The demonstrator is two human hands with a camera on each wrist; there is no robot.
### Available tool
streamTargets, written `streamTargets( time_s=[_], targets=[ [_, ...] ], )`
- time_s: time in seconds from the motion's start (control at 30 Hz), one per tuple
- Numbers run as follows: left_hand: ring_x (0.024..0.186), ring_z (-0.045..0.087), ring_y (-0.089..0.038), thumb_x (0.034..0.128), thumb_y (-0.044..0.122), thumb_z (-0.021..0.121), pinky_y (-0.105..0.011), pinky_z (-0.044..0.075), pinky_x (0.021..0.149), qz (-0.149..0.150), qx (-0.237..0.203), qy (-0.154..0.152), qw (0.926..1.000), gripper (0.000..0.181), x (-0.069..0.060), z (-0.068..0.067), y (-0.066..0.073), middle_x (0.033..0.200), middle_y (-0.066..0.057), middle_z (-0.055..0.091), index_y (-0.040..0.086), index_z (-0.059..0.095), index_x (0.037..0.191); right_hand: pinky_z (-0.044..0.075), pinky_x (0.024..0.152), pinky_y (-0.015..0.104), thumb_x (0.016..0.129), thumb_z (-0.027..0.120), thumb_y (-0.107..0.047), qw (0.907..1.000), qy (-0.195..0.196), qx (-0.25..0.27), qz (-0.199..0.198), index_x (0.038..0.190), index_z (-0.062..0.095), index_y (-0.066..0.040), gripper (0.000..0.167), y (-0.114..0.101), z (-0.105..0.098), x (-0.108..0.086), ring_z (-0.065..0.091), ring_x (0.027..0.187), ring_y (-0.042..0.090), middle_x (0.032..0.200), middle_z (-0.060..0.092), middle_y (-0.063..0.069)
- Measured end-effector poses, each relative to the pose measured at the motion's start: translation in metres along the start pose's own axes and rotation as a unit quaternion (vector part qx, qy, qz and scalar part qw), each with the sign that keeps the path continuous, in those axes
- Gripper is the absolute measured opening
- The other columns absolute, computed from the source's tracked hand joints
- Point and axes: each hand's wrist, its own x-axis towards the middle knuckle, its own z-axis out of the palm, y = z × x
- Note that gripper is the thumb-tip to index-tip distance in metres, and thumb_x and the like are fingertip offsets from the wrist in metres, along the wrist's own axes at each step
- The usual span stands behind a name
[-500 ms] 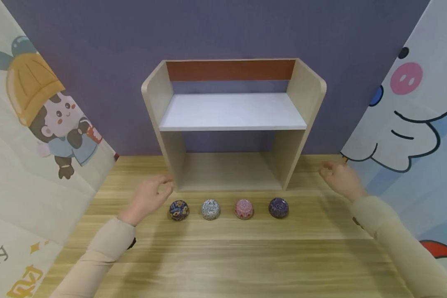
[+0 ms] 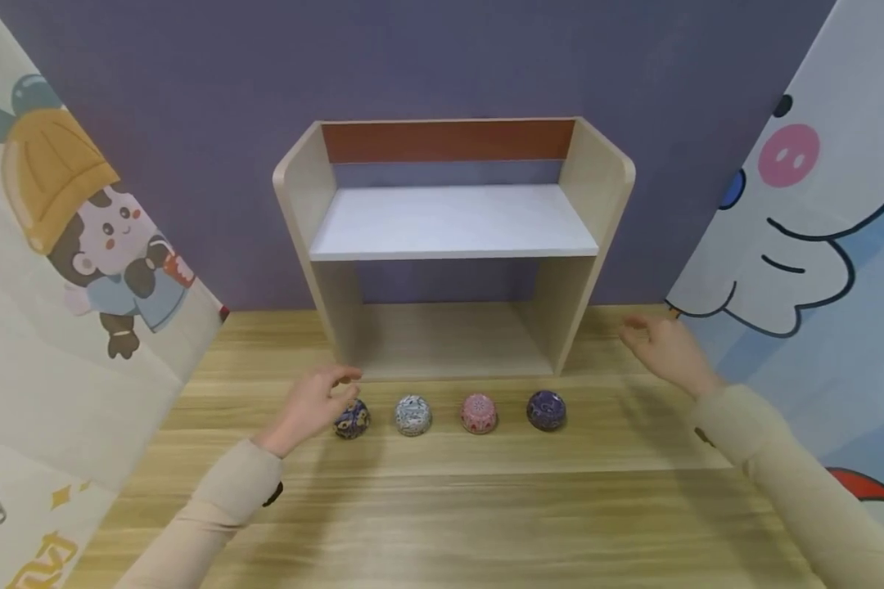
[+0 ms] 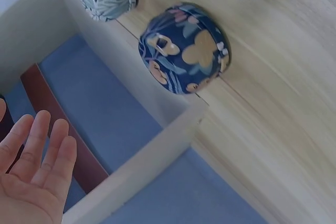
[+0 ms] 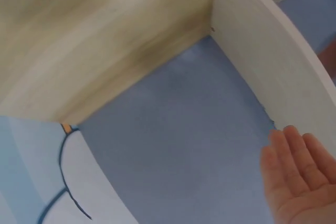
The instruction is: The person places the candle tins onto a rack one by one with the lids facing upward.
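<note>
Several small round patterned tins line up in front of a two-tier shelf. Leftmost is a dark blue floral tin point(image 2: 353, 420), then a white and blue tin point(image 2: 412, 415), a pink tin point(image 2: 479, 413) and a dark purple tin point(image 2: 546, 411). My left hand point(image 2: 308, 409) hovers over the leftmost tin, partly covering it, fingers loosely extended and holding nothing. In the left wrist view that floral tin point(image 3: 184, 48) appears apart from the fingers. To the right of the shelf, my right hand point(image 2: 669, 353) is held in the air, fingers relaxed, with nothing in it.
The wooden shelf point(image 2: 449, 222) has a white middle board, a lower compartment and pale side panels. It stands on a wood-grain table point(image 2: 442, 515) against a blue-grey wall point(image 2: 442, 57). Cartoon-printed sheets point(image 2: 37, 303) flank the table on both sides.
My left hand has moved right, from beside the leftmost tin to above it. The right hand has hardly moved. The head view has shifted slightly.
</note>
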Motion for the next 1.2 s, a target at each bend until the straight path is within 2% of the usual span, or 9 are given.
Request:
streamTargets(
  time_s=[0.13,0.4,0.53,0.73,1.0,1.2],
  targets=[
    [0.103,0.059,-0.033,0.0909,0.018,0.058,-0.046,0.052,0.084,0.007,-0.005,-0.003,1.0,0.032,0.0,0.003,0.003,0.114,-0.016,0.062,-0.001,0.061,0.117,0.044,0.086,0.059,0.098,0.045,-0.024,0.9994,0.025,0.008,-0.022,0.125,0.051,0.011,0.045,-0.01,-0.008,0.008,0.056,0.101,0.048,0.119,0.055,0.032],
    [0.1,0.061,-0.031,0.0901,0.013,0.058,-0.043,0.053,0.083,0.028,-0.016,0.008,0.9994,0.027,-0.001,0.013,0.003,0.111,-0.015,0.064,-0.001,0.064,0.112,0.04,0.091,0.058,0.099,0.044,-0.036,0.9938,0.032,0.104,0.02,0.135,0.043,0.003,0.054,-0.035,-0.034,0.025,0.048,0.114,0.045,0.131,0.049,0.027],
    [0.098,0.062,-0.029,0.0903,0.011,0.058,-0.039,0.054,0.081,0.018,-0.036,-0.002,0.9992,0.026,-0.002,0.018,0.003,0.112,-0.015,0.063,-0.001,0.063,0.113,0.04,0.093,0.057,0.097,0.046,-0.042,0.9918,0.038,0.119,0.025,0.139,0.04,-0.001,0.059,-0.043,-0.047,0.032,0.045,0.119,0.043,0.135,0.047,0.023],
    [0.092,0.065,-0.028,0.0903,0.01,0.059,-0.028,0.056,0.075,0.003,-0.062,-0.013,0.998,0.027,-0.001,0.022,0.002,0.116,-0.017,0.061,-0.003,0.062,0.114,0.034,0.098,0.061,0.095,0.047,-0.046,0.9878,0.058,0.144,0.016,0.143,0.033,0.0,0.068,-0.055,-0.057,0.048,0.04,0.124,0.044,0.139,0.042,0.024],
    [0.094,0.064,-0.025,0.0902,0.013,0.059,-0.035,0.055,0.079,0.001,-0.046,-0.013,0.9989,0.028,-0.002,0.022,0.002,0.117,-0.014,0.062,0.001,0.063,0.115,0.031,0.103,0.056,0.094,0.052,-0.039,0.9763,0.079,0.2,0.019,0.14,0.034,0.004,0.065,-0.068,-0.053,0.074,0.036,0.129,0.041,0.137,0.041,0.028],
    [0.095,0.064,-0.025,0.0909,0.015,0.058,-0.037,0.054,0.081,0.006,-0.039,-0.018,0.9991,0.03,-0.003,0.024,0.001,0.118,-0.012,0.062,0.002,0.062,0.117,0.039,0.1,0.048,0.092,0.056,-0.037,0.9696,0.101,0.22,0.036,0.135,0.037,0.005,0.063,-0.068,-0.042,0.085,0.044,0.122,0.036,0.132,0.047,0.027]
  ],
)
